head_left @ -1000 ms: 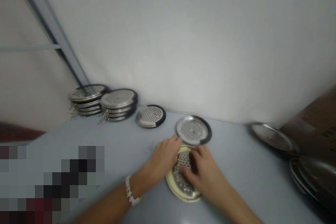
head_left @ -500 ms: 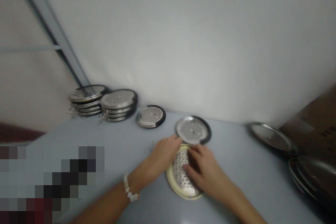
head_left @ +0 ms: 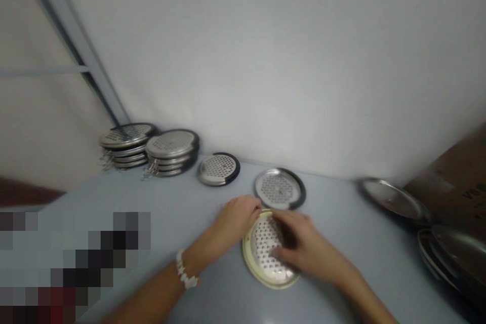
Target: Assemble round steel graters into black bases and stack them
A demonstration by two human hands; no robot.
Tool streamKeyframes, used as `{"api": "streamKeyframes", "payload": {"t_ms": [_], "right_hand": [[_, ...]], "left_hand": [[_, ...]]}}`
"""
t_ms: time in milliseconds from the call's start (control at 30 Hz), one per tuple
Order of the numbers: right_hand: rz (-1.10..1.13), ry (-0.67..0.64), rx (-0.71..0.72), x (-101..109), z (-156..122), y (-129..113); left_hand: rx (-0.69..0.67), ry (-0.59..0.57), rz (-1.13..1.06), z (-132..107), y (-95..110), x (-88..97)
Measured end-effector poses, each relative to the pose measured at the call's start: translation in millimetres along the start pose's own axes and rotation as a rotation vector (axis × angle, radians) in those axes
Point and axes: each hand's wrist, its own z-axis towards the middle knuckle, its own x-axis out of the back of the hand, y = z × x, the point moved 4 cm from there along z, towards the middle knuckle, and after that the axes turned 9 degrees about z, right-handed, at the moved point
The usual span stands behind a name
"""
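A round metal grater (head_left: 266, 248) with a pale yellow rim lies on the grey table in front of me. My left hand (head_left: 238, 215) is closed at the rim's far left edge, its fingertips partly hidden. Over the right side curves my right hand (head_left: 304, 243), fingers at the far rim and thumb against the holed metal face. Just behind, close to both hands, rests another perforated disc (head_left: 279, 188) with a black edge. A smaller black-edged grater disc (head_left: 217, 168) lies farther left.
Two stacks of similar discs, a left stack (head_left: 128, 144) and a nearer stack (head_left: 172, 151), stand at the back left by the wall. Shiny metal lids (head_left: 395, 200) and a cardboard box (head_left: 451, 172) are on the right. Part of the lower left is pixelated.
My right hand has shifted slightly right, and its thumb sits a little lower on the grater. The grater has moved slightly to the right; my left hand stays at the rim.
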Motion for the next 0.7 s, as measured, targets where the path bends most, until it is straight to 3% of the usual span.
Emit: {"api": "streamKeyframes", "payload": {"t_ms": [200,367,567,700], "right_hand": [[0.053,0.019,0.003,0.4,0.3,-1.2],[-0.071,0.072,-0.043,9.9,-2.1,3.2],[-0.107,-0.018,-0.061,8.4,-3.1,14.7],[-0.112,-0.013,-0.061,2.4,-0.2,13.6]], "left_hand": [[-0.013,0.012,-0.03,0.2,-0.1,-3.5],[-0.019,0.016,-0.033,0.8,-1.8,-5.6],[-0.041,0.036,-0.071,2.1,-2.0,-7.3],[-0.067,0.023,-0.123,2.5,-0.9,-8.5]]}}
